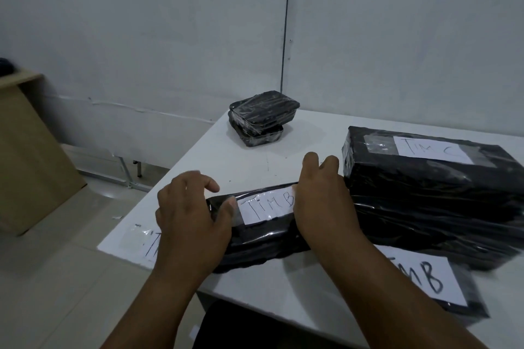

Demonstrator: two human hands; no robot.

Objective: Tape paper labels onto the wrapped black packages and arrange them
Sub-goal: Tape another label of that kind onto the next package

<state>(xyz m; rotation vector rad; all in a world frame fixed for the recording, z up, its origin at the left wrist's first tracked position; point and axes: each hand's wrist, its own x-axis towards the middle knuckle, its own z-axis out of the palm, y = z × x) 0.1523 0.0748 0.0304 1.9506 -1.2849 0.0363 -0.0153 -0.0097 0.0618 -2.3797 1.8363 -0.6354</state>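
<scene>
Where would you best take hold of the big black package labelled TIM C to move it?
Probably by the two short ends of the big package, one hand each, coming from the sides: it is long and bulky, and its label faces up, so an end grip spares it.

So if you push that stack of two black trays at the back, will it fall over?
Probably not. The stack of trays looks low and wide, so it should slide rather than tip. Its shiny wrap may be slippery on the white table, and it looks light.
</scene>
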